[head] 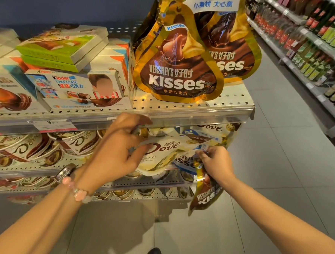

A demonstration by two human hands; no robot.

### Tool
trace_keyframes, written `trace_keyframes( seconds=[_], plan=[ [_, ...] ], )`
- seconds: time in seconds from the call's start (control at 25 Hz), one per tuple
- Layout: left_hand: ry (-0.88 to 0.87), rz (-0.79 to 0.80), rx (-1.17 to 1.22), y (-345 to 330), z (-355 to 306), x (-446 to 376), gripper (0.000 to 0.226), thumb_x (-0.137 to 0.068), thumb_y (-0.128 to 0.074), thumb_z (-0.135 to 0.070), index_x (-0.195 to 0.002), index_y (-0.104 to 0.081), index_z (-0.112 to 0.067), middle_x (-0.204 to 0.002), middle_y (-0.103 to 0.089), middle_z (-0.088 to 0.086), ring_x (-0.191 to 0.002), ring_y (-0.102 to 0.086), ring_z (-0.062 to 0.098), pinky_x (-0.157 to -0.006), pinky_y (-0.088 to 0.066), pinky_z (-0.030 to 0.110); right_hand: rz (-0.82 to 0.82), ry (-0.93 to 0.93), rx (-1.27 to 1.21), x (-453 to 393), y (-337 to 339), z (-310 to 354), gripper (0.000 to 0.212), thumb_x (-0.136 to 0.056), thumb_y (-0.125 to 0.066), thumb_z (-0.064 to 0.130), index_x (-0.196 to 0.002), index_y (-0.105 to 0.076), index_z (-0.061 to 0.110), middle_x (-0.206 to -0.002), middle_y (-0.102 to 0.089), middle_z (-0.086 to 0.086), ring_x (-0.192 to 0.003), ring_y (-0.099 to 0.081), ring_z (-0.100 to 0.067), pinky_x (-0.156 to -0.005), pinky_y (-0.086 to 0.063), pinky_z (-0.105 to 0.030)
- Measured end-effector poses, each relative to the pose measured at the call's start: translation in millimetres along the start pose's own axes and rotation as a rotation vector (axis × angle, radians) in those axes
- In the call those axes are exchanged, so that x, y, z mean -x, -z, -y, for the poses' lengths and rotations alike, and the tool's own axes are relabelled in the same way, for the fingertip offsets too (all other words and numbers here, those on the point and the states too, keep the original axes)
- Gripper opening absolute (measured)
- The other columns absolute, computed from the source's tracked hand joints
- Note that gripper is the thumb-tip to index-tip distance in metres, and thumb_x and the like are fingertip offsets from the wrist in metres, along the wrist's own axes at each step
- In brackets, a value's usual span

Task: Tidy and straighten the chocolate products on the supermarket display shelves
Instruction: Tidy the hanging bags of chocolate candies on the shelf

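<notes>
Both hands work at the second shelf's right end: the left hand (115, 151) pinches a glossy white Dove pouch (161, 155) by its left edge, while the right hand (215, 162) grips what looks like that pouch's right corner along with a crinkly gold Hershey's Kisses bag (204, 194) dangling past the shelf edge. Two teardrop-shaped Kisses bags (177, 69) stand on the perforated metal top shelf (232, 105), beside open aisle floor (268, 151).

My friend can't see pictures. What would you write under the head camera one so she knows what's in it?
A person's left hand and right hand hold a white Dove bag at a shop's second shelf; the right hand also grips Kisses bags. Above, on the top shelf, stand big gold Kisses bags beside Kinder boxes.
</notes>
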State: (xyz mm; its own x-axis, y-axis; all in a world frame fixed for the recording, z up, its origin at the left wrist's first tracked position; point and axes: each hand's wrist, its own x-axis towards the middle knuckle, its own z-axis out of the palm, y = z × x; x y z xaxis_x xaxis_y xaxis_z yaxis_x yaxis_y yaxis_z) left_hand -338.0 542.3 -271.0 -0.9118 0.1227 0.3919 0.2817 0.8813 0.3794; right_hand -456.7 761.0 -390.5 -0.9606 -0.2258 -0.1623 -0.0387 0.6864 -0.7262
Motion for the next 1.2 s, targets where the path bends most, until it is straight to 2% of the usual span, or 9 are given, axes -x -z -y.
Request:
trace_keyframes(
  seconds=[0.16, 0.28, 0.4, 0.6, 0.72, 0.88, 0.96, 1.08, 1.2],
  plan=[
    [0.266, 0.189, 0.091, -18.6, -2.2, 11.4, 0.041, -0.086, -0.055, -0.035, -0.058, -0.067, -0.007, -0.073, -0.063, -0.001, -0.063, -0.054, 0.001, -0.059, -0.039, 0.021, 0.014, 0.000, 0.003, 15.8, 33.1, -14.7, 0.015, -0.088, -0.062, 0.030, -0.079, -0.074, 0.024, -0.077, -0.070, 0.000, -0.070, -0.064, -0.015, -0.061, -0.053, -0.032],
    [0.450, 0.238, 0.081, -41.9, 2.8, 16.3, 0.040, -0.089, -0.060, -0.027, -0.054, -0.063, -0.007, -0.045, -0.059, -0.001, -0.039, -0.051, 0.007, -0.044, -0.042, 0.026, -0.008, 0.017, 0.067, 23.4, 55.0, -22.0, 0.014, -0.088, -0.063, 0.028, -0.082, -0.075, 0.024, -0.074, -0.070, 0.000, -0.063, -0.062, -0.011, -0.050, -0.043, -0.024],
    [0.589, 0.145, 0.147, -59.6, 11.9, 15.5, 0.036, -0.089, -0.060, -0.025, -0.056, -0.063, -0.012, -0.040, -0.059, -0.003, -0.041, -0.059, 0.004, -0.047, -0.052, 0.029, -0.022, 0.021, 0.107, 29.9, 72.4, -28.0, 0.013, -0.086, -0.064, 0.030, -0.081, -0.075, 0.025, -0.064, -0.067, 0.002, -0.059, -0.062, -0.012, -0.046, -0.040, -0.026],
    [0.725, 0.008, 0.158, -90.0, 25.2, 0.3, 0.028, -0.090, -0.059, -0.025, -0.070, -0.068, -0.008, -0.045, -0.060, -0.005, -0.049, -0.064, 0.005, -0.048, -0.050, 0.018, -0.062, 0.063, 0.110, 41.0, 90.0, -39.9, 0.015, -0.085, -0.065, 0.030, -0.076, -0.075, 0.023, -0.058, -0.067, 0.000, -0.053, -0.061, -0.013, -0.046, -0.042, -0.030],
    [0.843, -0.134, 0.302, -97.8, 35.4, -8.8, 0.019, -0.090, -0.060, -0.017, -0.086, -0.072, -0.002, -0.042, -0.059, -0.011, -0.050, -0.064, 0.010, -0.056, -0.053, 0.023, -0.057, 0.087, 0.083, 48.9, 96.4, -41.6, 0.022, -0.086, -0.064, 0.027, -0.064, -0.069, 0.032, -0.055, -0.062, 0.012, -0.047, -0.058, -0.001, -0.041, -0.037, -0.019],
    [0.796, -0.239, 0.379, -100.5, 40.0, -11.3, 0.025, -0.092, -0.057, -0.018, -0.091, -0.071, 0.003, -0.043, -0.061, -0.014, -0.039, -0.056, -0.004, -0.045, -0.040, 0.005, -0.050, 0.087, 0.074, 55.8, 102.1, -42.9, 0.027, -0.086, -0.064, 0.026, -0.059, -0.064, 0.032, -0.055, -0.062, 0.012, -0.049, -0.059, -0.003, -0.041, -0.042, -0.024],
    [0.820, -0.263, 0.426, -103.9, 42.6, -14.0, 0.026, -0.093, -0.056, -0.019, -0.097, -0.069, 0.003, -0.046, -0.064, -0.009, -0.044, -0.059, -0.002, -0.051, -0.044, 0.006, -0.054, 0.084, 0.065, 57.0, 102.6, -43.2, 0.023, -0.086, -0.064, 0.026, -0.064, -0.068, 0.027, -0.059, -0.065, 0.007, -0.054, -0.062, -0.006, -0.044, -0.048, -0.030],
    [0.891, -0.289, 0.608, -114.2, 50.8, -18.2, 0.025, -0.093, -0.056, -0.013, -0.108, -0.063, 0.006, -0.053, -0.065, 0.005, -0.050, -0.064, 0.006, -0.064, -0.055, 0.022, -0.048, 0.083, 0.051, 58.0, 101.9, -42.5, 0.024, -0.086, -0.064, 0.027, -0.062, -0.066, 0.028, -0.059, -0.064, 0.008, -0.054, -0.062, -0.005, -0.043, -0.047, -0.027],
    [0.860, -0.301, 0.667, -122.6, 49.6, -21.2, 0.013, -0.092, -0.055, -0.008, -0.093, -0.063, 0.002, -0.059, -0.062, 0.010, -0.049, -0.063, 0.008, -0.053, -0.052, 0.015, -0.029, 0.070, 0.037, 58.9, 99.8, -40.5, 0.029, -0.086, -0.063, 0.027, -0.058, -0.061, 0.033, -0.058, -0.061, 0.014, -0.054, -0.061, -0.001, -0.041, -0.041, -0.018]
  ],
)
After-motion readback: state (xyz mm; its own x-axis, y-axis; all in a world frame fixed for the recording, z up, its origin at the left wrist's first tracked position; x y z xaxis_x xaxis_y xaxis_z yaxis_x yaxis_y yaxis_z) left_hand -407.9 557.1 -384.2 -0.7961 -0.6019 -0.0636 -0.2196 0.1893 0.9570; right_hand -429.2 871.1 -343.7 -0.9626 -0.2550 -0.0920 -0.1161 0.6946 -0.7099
